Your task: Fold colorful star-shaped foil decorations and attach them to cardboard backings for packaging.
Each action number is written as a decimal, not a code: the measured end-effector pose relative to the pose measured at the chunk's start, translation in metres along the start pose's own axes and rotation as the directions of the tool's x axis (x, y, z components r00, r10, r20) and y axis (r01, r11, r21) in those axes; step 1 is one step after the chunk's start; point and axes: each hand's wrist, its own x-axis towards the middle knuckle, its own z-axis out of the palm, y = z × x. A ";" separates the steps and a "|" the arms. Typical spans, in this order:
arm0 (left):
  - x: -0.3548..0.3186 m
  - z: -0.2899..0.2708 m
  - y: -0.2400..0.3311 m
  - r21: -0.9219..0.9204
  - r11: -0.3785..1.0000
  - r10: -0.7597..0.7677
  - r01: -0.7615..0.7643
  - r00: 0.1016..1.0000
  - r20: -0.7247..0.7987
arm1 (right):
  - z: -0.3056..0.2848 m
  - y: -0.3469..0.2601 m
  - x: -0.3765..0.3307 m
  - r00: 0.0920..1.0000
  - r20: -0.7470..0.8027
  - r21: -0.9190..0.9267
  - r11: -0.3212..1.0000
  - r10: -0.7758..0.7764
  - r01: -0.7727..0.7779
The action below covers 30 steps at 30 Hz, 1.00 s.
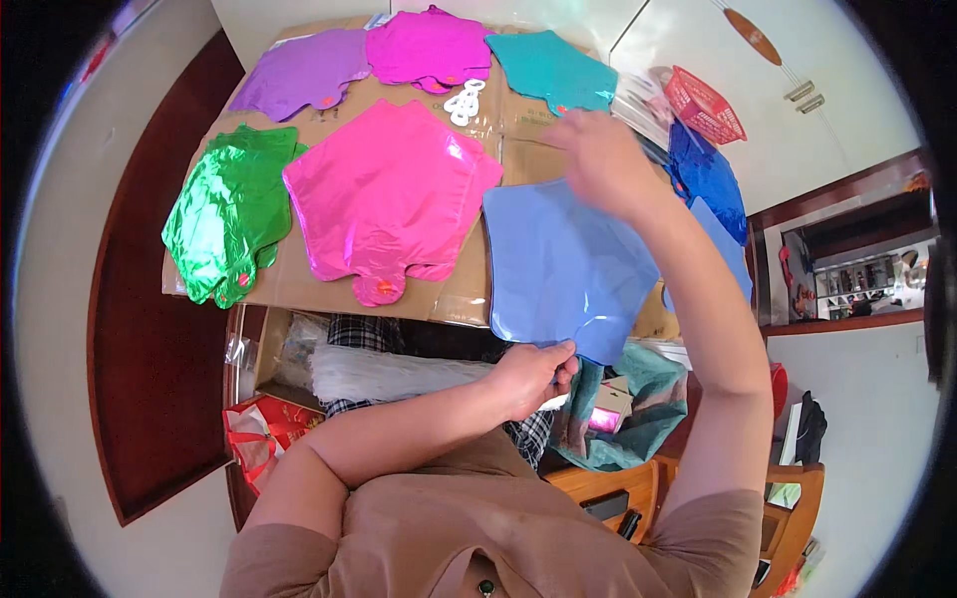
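Note:
A flat light-blue star-shaped foil balloon (568,264) lies at the front right of the cardboard surface, its lower tip over the edge. My left hand (533,381) is closed on that lower tip, thumb on top. Above the balloon's far edge is my right hand (601,159), its fingers smeared by motion. To the left lies a pink foil balloon (389,194), with a green one (227,204) beyond it. Purple (304,75), magenta (429,48) and teal (558,70) foil balloons line the far side. Small white ring-like pieces (464,103) lie near the magenta one.
Dark-blue foil (710,179) and a red plastic basket (701,105) are at the far right. Below the cardboard's front edge (399,299) are a bundle of whitish strands (399,374), a teal bag (643,424) and a red bag (264,429). A wooden chair (797,508) stands at right.

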 end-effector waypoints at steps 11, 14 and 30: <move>0.009 0.000 -0.008 0.148 0.989 0.032 -0.023 0.998 -0.055 | -0.013 -0.108 -0.002 0.666 0.511 -0.087 0.738 -0.544 0.670; 0.012 -0.003 -0.011 0.075 0.997 0.037 -0.035 0.999 -0.018 | -0.006 -0.091 0.007 0.701 0.476 -0.110 0.755 -0.531 0.646; 0.010 -0.008 -0.004 -0.204 0.979 0.012 0.023 0.985 0.170 | 0.019 0.012 -0.053 0.718 -0.169 -0.056 0.734 -0.675 0.677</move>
